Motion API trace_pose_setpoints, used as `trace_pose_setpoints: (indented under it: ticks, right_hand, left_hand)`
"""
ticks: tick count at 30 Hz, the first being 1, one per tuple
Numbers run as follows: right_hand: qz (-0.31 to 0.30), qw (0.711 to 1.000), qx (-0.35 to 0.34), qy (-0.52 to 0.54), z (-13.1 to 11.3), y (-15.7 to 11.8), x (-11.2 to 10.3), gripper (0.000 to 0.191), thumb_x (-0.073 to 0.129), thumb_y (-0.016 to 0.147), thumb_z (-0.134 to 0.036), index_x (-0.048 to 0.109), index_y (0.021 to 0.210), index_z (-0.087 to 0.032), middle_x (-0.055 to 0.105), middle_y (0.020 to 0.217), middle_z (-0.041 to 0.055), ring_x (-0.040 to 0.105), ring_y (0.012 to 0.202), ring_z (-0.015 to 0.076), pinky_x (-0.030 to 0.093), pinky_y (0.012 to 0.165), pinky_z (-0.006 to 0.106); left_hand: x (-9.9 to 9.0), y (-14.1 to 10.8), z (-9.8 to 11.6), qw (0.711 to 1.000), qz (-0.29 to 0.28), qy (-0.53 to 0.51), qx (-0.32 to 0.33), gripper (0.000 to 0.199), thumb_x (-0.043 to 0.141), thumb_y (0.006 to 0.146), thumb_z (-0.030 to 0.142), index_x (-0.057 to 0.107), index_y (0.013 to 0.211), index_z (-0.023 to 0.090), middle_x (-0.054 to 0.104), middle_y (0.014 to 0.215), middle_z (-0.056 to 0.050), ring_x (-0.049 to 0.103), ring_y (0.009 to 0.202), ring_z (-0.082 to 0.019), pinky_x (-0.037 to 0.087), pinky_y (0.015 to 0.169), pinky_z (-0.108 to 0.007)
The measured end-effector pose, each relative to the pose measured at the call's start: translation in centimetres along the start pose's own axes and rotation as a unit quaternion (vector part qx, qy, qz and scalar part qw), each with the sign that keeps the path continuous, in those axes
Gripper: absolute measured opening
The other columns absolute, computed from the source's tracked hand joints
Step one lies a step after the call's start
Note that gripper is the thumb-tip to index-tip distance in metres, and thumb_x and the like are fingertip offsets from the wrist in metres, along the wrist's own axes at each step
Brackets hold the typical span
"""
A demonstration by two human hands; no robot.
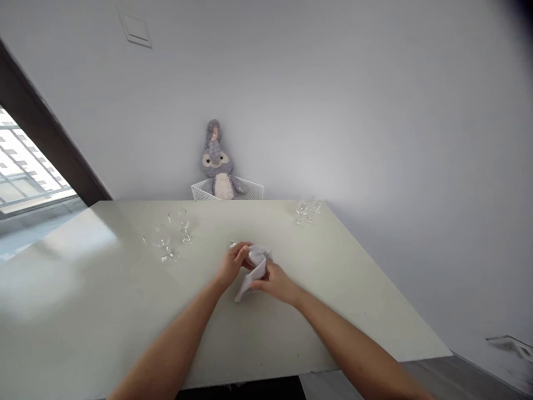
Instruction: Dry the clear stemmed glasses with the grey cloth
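Above the middle of the table, my left hand [234,263] is closed around a clear stemmed glass [252,256] lying tipped on its side, its foot pointing left. My right hand [275,282] grips a white cloth [252,280] at the glass's bowl. Part of the cloth appears bunched at the bowl's mouth, and a loose flap hangs below. My fingers hide most of the stem.
Two stemmed glasses [167,254] stand on the white table [208,333] at left. Several smaller stemmed glasses [300,212] stand near its back right corner. Behind the far edge, a grey plush toy [222,186] sits in a white basket [252,190] against the wall.
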State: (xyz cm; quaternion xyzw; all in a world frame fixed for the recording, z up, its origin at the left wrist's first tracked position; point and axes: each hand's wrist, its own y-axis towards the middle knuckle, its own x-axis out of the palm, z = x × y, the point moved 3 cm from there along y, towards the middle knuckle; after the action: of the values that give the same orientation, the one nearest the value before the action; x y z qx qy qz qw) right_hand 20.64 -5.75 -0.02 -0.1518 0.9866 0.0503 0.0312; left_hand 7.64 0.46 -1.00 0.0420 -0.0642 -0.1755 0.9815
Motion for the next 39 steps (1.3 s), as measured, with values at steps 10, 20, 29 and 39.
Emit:
trace_pose_setpoints:
  ticks: [10,20,29,39]
  right_hand:
    - [0.023,0.966,0.069,0.249,0.6,0.8,-2.4,0.034,0.054,0.073,-0.047,0.057,0.083,-0.014,0.063,0.063,0.0038,0.056,0.048,0.0135,0.047,0.050,0.027]
    - [0.025,0.985,-0.061,-0.157,-0.3,0.4,-2.6,0.028,0.051,0.075,-0.045,0.061,0.077,-0.019,0.063,0.075,0.0023,0.057,0.072,0.0171,0.044,0.070,0.031]
    - [0.057,0.977,-0.035,-0.203,0.2,0.7,-3.1,0.023,0.050,0.076,-0.039,0.063,0.077,-0.020,0.064,0.074,0.0011,0.059,0.073,0.0173,0.044,0.068,0.029]
    - [-0.005,0.992,0.074,0.103,0.6,1.1,-4.0,0.038,0.066,0.060,-0.044,0.063,0.080,-0.012,0.063,0.072,0.0045,0.059,0.066,0.0182,0.048,0.058,0.032]
  left_hand:
    - [1.5,-1.1,1.5,0.997,-0.067,0.003,0.027,0.047,0.063,0.069,0.029,0.053,0.115,0.025,0.059,0.103,-0.007,0.056,0.084,-0.018,0.047,0.073,-0.028]
    - [1.0,-0.6,0.9,0.991,-0.069,-0.087,-0.077,0.044,0.061,0.070,0.038,0.057,0.109,0.018,0.063,0.084,-0.007,0.060,0.075,-0.018,0.048,0.068,-0.031]
    - [0.7,-0.7,1.5,0.997,-0.042,0.068,-0.017,0.040,0.052,0.076,0.041,0.056,0.109,0.018,0.064,0.078,-0.008,0.062,0.070,-0.020,0.049,0.062,-0.033]
    - [0.3,-1.0,3.0,0.739,-0.006,0.588,0.330,0.029,0.053,0.078,0.030,0.058,0.106,0.022,0.065,0.083,-0.008,0.055,0.090,-0.023,0.037,0.081,-0.038]
